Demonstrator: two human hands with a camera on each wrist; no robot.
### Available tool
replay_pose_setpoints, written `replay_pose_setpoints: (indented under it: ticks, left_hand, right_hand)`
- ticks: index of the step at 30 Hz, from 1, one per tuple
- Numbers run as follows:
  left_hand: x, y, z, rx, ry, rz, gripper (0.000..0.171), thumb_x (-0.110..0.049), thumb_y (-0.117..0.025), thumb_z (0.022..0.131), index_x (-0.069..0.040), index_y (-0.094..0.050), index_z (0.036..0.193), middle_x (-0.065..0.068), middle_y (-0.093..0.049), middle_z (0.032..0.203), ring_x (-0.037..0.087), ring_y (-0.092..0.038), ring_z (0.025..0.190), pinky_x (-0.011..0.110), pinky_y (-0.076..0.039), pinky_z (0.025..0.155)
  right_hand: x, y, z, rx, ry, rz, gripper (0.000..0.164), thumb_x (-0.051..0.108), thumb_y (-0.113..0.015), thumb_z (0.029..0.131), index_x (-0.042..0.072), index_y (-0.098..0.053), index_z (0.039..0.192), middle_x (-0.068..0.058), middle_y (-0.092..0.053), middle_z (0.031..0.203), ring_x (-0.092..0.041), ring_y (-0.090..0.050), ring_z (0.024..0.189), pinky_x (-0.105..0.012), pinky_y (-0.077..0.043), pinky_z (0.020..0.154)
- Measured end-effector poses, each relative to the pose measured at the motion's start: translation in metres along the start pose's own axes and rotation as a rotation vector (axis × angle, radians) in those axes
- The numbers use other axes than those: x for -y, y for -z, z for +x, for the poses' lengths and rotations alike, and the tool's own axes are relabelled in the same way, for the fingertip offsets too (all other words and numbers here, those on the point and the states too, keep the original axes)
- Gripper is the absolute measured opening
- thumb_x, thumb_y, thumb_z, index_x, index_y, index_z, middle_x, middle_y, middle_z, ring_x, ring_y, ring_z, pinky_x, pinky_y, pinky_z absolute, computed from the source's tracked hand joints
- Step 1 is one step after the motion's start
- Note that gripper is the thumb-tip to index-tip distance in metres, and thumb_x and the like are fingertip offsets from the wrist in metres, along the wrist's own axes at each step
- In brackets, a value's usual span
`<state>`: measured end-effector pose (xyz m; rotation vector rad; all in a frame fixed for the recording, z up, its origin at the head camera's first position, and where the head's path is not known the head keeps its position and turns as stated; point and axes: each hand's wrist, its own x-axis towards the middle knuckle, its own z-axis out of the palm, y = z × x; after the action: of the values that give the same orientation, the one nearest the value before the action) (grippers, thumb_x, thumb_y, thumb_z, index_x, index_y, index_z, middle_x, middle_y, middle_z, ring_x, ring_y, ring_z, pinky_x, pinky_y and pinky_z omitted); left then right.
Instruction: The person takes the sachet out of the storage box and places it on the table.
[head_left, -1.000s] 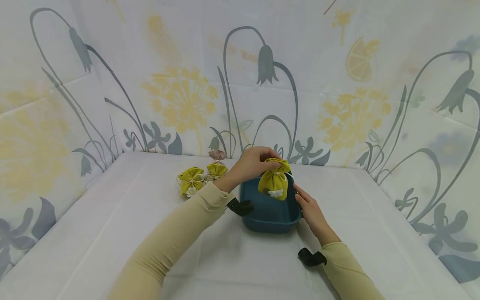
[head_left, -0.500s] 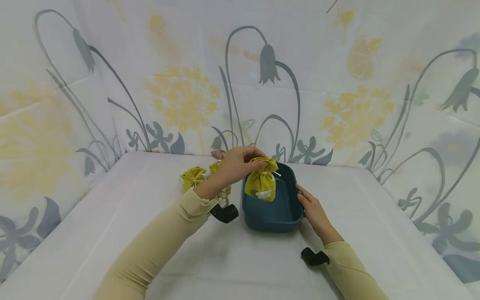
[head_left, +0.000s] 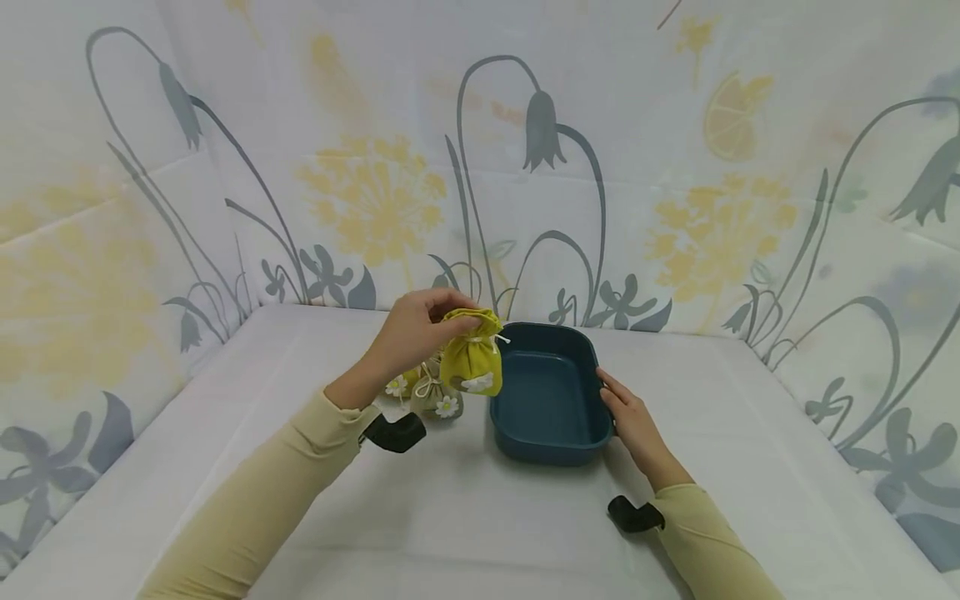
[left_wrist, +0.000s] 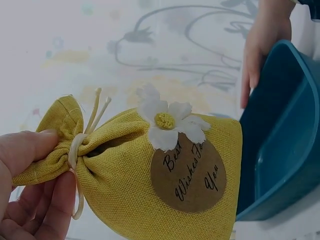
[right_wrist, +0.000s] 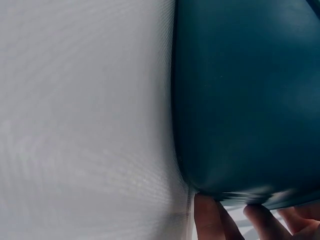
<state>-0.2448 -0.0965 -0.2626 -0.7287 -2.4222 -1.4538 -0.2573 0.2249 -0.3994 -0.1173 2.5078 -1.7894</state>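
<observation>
My left hand (head_left: 405, 342) pinches a yellow-green drawstring pouch (head_left: 471, 367) by its gathered neck, holding it up left of the bin. In the left wrist view the pouch (left_wrist: 125, 175) shows a white flower, a cream cord and a round brown tag reading "Best Wishes For You". A dark blue-green rectangular bin (head_left: 551, 452) stands on the table with nothing inside. My right hand (head_left: 637, 433) rests against its right outer wall with fingers extended. Fingertips (right_wrist: 257, 212) touch the bin wall (right_wrist: 250, 110) in the right wrist view.
Behind and below my left hand sit a beige pouch (head_left: 429, 400) with a daisy and a yellow-green pouch (head_left: 397, 385), both partly hidden. The white table (head_left: 450, 517) meets a flower-printed cloth (head_left: 660, 125) at the back and sides.
My left hand has carried the yellow-green pouch leftward, from over the bin to beside it, covering more of the other pouches. My right hand has stayed on the bin.
</observation>
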Motion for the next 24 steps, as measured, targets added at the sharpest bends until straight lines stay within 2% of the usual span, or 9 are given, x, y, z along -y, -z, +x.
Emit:
replay_pose_setpoints:
  ticks: [10,16,20,24]
  left_hand:
    - [0.003,0.029,-0.021,-0.042,0.029,0.046,0.018,-0.018,-0.067,0.087,-0.009,-0.069,0.103,0.004,-0.065,0.098,0.018,-0.054,0.074,0.025,-0.045,0.062]
    - [0.016,0.040,-0.033,-0.063,0.071,0.069,0.019,-0.021,-0.068,0.087,-0.009,-0.069,0.102,0.003,-0.066,0.093,0.019,-0.054,0.072,0.024,-0.044,0.056]
    - [0.026,0.046,-0.041,-0.102,0.066,0.082,0.020,-0.024,-0.068,0.087,-0.011,-0.069,0.101,0.003,-0.066,0.090,0.019,-0.056,0.070,0.025,-0.044,0.054]
    - [0.038,0.051,-0.046,-0.123,0.074,0.111,0.020,-0.024,-0.068,0.087,-0.010,-0.068,0.102,0.003,-0.066,0.091,0.019,-0.058,0.073,0.026,-0.046,0.058]
  right_hand:
    - [0.001,-0.001,0.000,0.004,-0.003,0.007,0.047,0.023,-0.032,0.104,0.013,-0.023,0.149,-0.012,-0.016,0.153,-0.033,-0.026,0.134,-0.048,-0.039,0.096]
    - [0.001,-0.001,-0.002,0.008,0.009,0.010,0.048,0.023,-0.032,0.104,0.011,-0.023,0.149,-0.014,-0.017,0.152,-0.034,-0.028,0.132,-0.045,-0.041,0.093]
    - [0.001,-0.001,-0.001,0.006,0.011,0.011,0.047,0.022,-0.033,0.103,0.011,-0.023,0.149,-0.013,-0.017,0.152,-0.033,-0.028,0.132,-0.042,-0.042,0.091]
    - [0.001,0.000,-0.001,0.006,0.013,0.016,0.048,0.022,-0.033,0.103,0.011,-0.023,0.149,-0.013,-0.017,0.152,-0.033,-0.028,0.132,-0.041,-0.043,0.091]
